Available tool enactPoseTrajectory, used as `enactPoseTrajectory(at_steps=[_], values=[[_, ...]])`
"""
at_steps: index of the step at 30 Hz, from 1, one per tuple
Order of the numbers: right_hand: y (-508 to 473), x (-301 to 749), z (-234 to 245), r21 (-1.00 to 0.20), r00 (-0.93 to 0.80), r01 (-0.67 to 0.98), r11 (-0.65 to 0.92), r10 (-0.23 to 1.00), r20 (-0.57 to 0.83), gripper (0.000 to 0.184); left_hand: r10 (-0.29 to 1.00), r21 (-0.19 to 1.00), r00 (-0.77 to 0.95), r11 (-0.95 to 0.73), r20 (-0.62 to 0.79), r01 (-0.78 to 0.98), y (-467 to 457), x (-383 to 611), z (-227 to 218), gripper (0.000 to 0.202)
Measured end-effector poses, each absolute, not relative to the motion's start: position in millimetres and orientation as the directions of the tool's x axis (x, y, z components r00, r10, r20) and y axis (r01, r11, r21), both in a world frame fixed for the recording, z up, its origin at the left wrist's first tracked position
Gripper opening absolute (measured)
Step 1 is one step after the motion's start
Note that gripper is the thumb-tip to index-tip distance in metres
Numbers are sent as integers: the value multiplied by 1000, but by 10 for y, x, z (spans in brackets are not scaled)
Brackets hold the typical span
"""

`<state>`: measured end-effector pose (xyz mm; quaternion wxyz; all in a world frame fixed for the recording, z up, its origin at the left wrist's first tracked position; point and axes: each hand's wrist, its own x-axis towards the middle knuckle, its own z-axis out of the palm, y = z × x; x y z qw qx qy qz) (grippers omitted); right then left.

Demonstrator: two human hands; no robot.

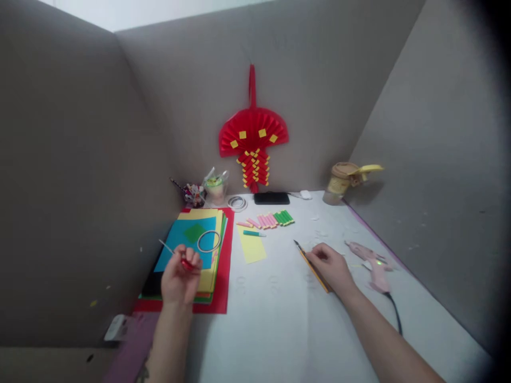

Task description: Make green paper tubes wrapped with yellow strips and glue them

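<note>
My left hand is closed on a pair of red-handled scissors, blades pointing up and left, above a stack of coloured paper sheets. A ring of tape lies on the blue top sheet, just right of that hand. My right hand rests on the white table with its fingers curled on a yellow pencil whose dark tip points up and left.
A yellow paper slip, a teal pen and rows of pink and green paper rolls lie mid-table. A pink glue gun with a black cord lies at right. A red paper fan ornament hangs on the back wall above a black phone, a cup and a tape roll.
</note>
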<state>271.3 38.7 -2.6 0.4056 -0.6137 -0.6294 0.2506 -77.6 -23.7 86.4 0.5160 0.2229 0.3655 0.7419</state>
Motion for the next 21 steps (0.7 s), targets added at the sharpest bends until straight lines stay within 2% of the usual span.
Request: enactPoseTrajectory(at_steps=[2, 3, 5, 7, 10, 12, 13, 18, 21], values=[[392, 2713, -65, -790, 43, 596, 145, 976, 212, 30, 873, 889, -440, -15, -212, -457, -172, -1045, 794, 29], [395, 2709, -83, -781, 25, 602, 165, 974, 225, 33, 833, 949, -505, 70, -226, -308, -135, -1162, 737, 30], [400, 2696, -111, -775, -3, 598, 204, 968, 252, 33, 799, 973, -589, 212, -117, 94, -67, -1353, 612, 42], [407, 2684, -131, -778, -22, 587, 225, 965, 262, 30, 822, 828, -568, 294, 35, 477, -19, -1476, 512, 51], [414, 2680, -155, -783, -31, 578, 230, 965, 260, 29, 837, 412, -469, 336, 282, 847, -2, -1511, 440, 53], [415, 2680, -165, -783, -32, 577, 232, 965, 261, 30, 847, 198, -352, 295, 399, 935, -27, -1430, 420, 48], [414, 2678, -167, -785, -27, 575, 229, 965, 262, 29, 863, 153, -292, 250, 412, 956, -45, -1362, 410, 43], [398, 2655, -158, -820, 37, 536, 201, 965, 260, 11, 954, 140, -8, -36, 299, 989, -140, -933, 393, 28], [382, 2662, -153, -806, -10, 557, 201, 972, 235, 22, 971, 131, 49, -82, 232, 988, -135, -863, 451, 24]])
